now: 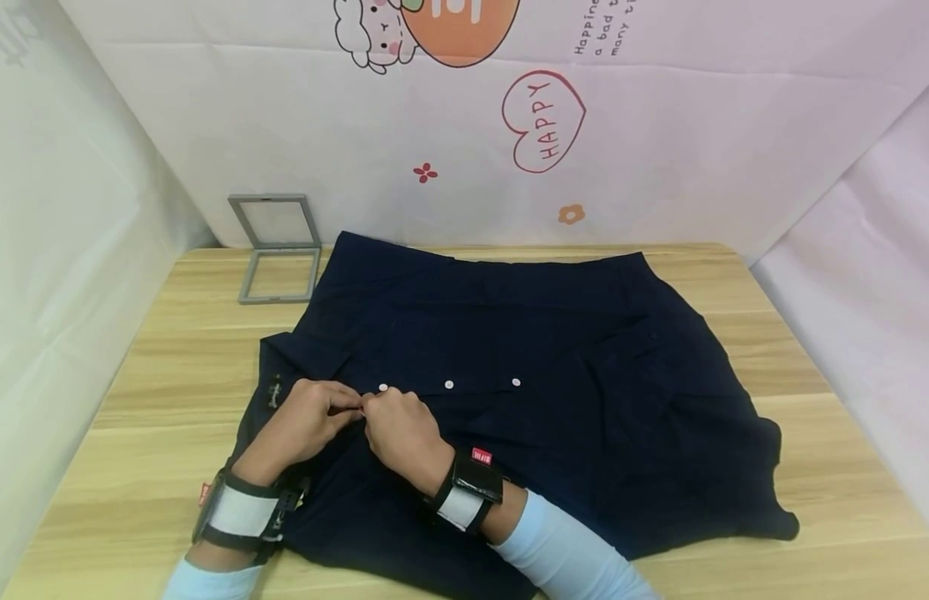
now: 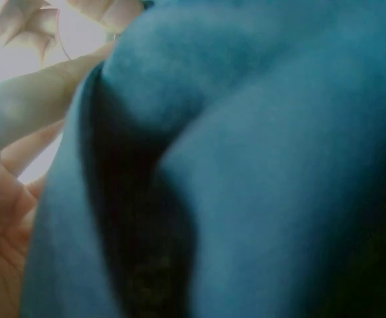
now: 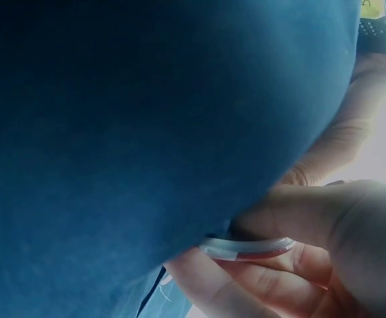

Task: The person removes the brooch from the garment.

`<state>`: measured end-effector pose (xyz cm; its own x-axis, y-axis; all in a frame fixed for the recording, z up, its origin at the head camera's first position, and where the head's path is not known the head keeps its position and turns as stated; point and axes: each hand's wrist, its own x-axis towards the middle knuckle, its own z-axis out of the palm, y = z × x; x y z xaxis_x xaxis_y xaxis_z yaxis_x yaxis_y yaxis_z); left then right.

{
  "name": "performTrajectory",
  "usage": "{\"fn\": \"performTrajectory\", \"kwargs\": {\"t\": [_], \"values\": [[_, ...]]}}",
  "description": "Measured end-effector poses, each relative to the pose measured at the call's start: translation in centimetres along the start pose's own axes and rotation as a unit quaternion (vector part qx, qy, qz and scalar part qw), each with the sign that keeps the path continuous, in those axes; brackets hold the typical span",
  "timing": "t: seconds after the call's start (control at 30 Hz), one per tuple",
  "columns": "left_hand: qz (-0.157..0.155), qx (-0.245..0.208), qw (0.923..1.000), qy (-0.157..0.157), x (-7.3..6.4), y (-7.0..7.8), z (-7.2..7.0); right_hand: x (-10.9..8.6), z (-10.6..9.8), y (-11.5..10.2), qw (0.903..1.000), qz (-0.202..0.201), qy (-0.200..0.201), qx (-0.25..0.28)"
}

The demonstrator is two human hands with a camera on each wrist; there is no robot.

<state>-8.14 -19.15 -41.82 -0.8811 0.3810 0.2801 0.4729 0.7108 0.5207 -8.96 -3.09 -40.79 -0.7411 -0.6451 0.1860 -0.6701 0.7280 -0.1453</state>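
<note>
A dark navy shirt (image 1: 501,350) lies spread over the table, with a row of white buttons (image 1: 449,385) down its front. Both hands meet at the left end of that row. My left hand (image 1: 307,421) pinches the shirt's cloth between thumb and fingertips. My right hand (image 1: 406,433) touches the left hand's fingertips and pinches a pale button (image 3: 245,249), seen edge-on in the right wrist view. Blurred folds of the shirt (image 2: 265,165) fill most of the left wrist view and hide part of the left hand (image 2: 27,106).
Behind the shirt at the back left stands a grey hinged frame (image 1: 282,247), one half upright. The wooden table (image 1: 134,467) shows around the shirt. A white printed cloth (image 1: 322,125) hangs behind it, with white cloth at both sides.
</note>
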Motion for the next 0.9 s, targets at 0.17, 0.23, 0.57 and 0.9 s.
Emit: {"fn": "performTrajectory", "kwargs": {"t": [0.17,0.23,0.57,0.9], "values": [[-0.002,-0.001,1.0,0.0,-0.1,0.0,-0.1,0.0,-0.1,-0.1,1.0,-0.002,-0.003,0.007],[-0.002,-0.002,1.0,0.0,-0.1,0.0,-0.1,0.0,-0.1,-0.1,0.9999,-0.004,-0.005,0.01],[-0.026,-0.002,0.9996,-0.009,-0.4,0.0,0.0,0.0,0.1,0.1,0.9987,-0.005,-0.036,0.035],[-0.054,-0.027,0.9966,-0.055,-0.5,0.0,-0.9,1.2,-2.1,4.0,0.9607,0.003,-0.162,0.225]]}}
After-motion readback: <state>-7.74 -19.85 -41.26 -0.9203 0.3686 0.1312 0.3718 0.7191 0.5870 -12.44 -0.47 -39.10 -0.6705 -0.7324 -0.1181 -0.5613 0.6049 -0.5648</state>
